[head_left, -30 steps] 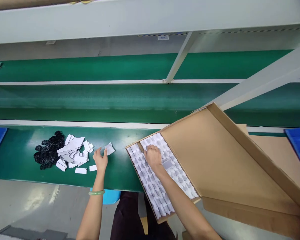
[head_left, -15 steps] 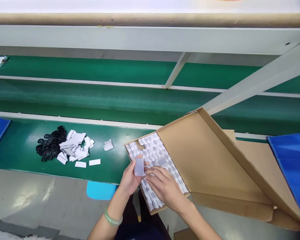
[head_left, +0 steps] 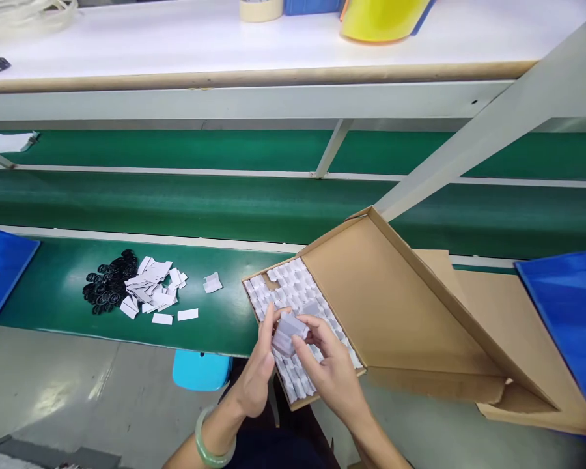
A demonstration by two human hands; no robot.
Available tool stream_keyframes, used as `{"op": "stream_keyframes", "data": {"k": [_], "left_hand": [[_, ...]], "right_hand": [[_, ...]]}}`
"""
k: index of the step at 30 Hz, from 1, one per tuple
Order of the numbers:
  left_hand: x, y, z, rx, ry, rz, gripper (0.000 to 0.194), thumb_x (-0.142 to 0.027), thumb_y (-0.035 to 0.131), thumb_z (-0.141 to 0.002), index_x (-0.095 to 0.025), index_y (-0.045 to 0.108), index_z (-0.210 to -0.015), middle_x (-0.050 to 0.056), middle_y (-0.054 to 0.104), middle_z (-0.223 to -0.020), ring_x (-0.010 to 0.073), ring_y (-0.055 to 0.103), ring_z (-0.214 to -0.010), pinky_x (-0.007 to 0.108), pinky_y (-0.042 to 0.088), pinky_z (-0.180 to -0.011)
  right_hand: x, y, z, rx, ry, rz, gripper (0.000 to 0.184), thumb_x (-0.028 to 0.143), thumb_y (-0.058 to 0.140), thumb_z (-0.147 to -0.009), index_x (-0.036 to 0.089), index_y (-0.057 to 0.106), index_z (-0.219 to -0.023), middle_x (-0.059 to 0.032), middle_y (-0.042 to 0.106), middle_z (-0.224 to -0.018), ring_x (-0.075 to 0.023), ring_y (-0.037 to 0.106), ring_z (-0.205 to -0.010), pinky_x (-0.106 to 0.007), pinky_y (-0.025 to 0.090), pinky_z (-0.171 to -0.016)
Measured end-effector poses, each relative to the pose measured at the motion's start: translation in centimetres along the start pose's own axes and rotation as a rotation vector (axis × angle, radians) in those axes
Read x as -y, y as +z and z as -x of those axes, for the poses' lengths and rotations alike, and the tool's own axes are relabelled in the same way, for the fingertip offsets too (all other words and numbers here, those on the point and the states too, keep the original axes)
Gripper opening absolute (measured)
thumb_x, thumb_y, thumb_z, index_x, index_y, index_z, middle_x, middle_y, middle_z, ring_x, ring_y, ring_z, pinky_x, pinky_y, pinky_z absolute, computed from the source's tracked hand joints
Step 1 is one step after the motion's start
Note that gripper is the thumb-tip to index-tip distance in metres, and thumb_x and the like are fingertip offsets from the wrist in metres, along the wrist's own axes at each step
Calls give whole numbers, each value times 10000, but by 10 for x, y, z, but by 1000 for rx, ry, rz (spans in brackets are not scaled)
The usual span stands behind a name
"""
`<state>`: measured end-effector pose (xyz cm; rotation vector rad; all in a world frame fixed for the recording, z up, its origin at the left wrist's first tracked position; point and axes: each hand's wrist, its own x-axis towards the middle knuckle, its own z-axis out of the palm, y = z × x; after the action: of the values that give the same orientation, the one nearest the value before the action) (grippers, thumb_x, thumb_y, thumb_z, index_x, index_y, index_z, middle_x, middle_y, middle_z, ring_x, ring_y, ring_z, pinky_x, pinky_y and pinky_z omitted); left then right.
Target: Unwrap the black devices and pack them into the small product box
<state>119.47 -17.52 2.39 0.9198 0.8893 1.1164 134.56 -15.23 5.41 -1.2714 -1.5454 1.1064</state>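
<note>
A small folded pale-grey paper piece [head_left: 289,331] is held between my two hands above an open carton. My right hand [head_left: 329,365] pinches it with thumb and fingers from the right. My left hand [head_left: 256,374], with a pale green bangle on its wrist, holds the left side of the piece; its fingers are fairly straight and partly hidden behind it. Below, the shallow cardboard box [head_left: 317,395] is packed with rows of similar folded white pieces [head_left: 293,280]. A gap in the rows near its far left corner shows bare cardboard.
The box lid [head_left: 410,306] stands folded open to the right. On the green bench [head_left: 229,326] lie black rings [head_left: 110,283], flat white cards [head_left: 151,283] and one folded paper [head_left: 213,282]. A blue stool [head_left: 201,370] is below. A slanting white post [head_left: 449,156] rises behind the lid.
The paper piece has turned from upright to tilted, and my right hand has come round to pinch its right side. My left fingers have straightened. The camera view has tilted up, showing more upper shelf.
</note>
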Motion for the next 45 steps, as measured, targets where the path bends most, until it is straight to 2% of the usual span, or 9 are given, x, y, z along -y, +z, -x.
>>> {"op": "stream_keyframes", "data": {"k": [3,5,7,12,21,27,35,40,45], "left_hand": [[-3,-3,-5,-23,-208,277,608,-540,512,-915,-267,390,-1445,95,463,-1442,310,400,-1319,465,283,-1112],[-5,-3,-9,36,-413,487,542,-533,559,-892,-207,552,-1326,133,607,-1273,322,544,-1178,476,415,-999],[-7,-3,-11,48,-498,639,480,-496,611,-873,-173,630,-1229,135,681,-1120,295,632,-1017,433,499,-872],[-16,-2,-9,-63,-382,742,382,-367,673,-868,-210,643,-1216,81,693,-1101,179,628,-948,303,505,-826],[-28,-11,-7,-60,-332,685,409,-346,695,-854,-188,643,-1228,95,675,-1170,202,578,-1099,310,403,-977],[-34,-20,-10,-153,-327,699,435,-303,718,-826,-181,626,-1233,107,676,-1119,203,602,-1015,316,446,-915],[-28,-21,-17,-272,-244,450,387,-301,791,-753,-224,623,-1093,17,611,-926,148,564,-838,269,490,-779],[-20,-23,-17,-350,-156,268,381,-412,684,-841,-219,613,-1162,59,630,-1037,200,575,-939,297,473,-826],[-17,-26,-13,-327,41,-94,264,-354,611,-899,-234,648,-1132,82,573,-1121,259,548,-1085,367,421,-947]], "right_hand": [[0,-3,1,130,39,-126,197,244,457,-1000,225,540,-1178,-23,610,-857,-197,609,-717,-252,516,-595],[2,-3,1,159,-18,-30,231,231,443,-1007,223,554,-1208,-77,589,-1024,-234,604,-877,-299,526,-682],[5,-1,2,83,-149,172,229,199,452,-1006,221,578,-1196,-110,520,-1159,-272,548,-1019,-362,498,-790],[10,6,2,36,-376,436,186,115,427,-1014,191,558,-1122,-101,539,-1040,-272,526,-943,-397,456,-795],[10,14,-8,142,-389,474,183,68,374,-987,199,499,-956,-80,523,-937,-265,521,-845,-393,443,-741],[14,21,-12,84,-413,397,179,46,386,-981,193,489,-977,-81,520,-944,-260,524,-862,-383,435,-742],[20,32,-16,130,-333,333,62,225,474,-1027,190,507,-1066,-85,561,-978,-261,568,-880,-365,478,-729],[12,40,-15,84,-282,351,96,194,404,-1028,189,497,-1051,-94,587,-966,-255,588,-886,-366,496,-728],[8,40,-16,57,-325,476,163,150,359,-1029,185,517,-1013,-81,615,-906,-243,606,-796,-355,488,-674]]}}
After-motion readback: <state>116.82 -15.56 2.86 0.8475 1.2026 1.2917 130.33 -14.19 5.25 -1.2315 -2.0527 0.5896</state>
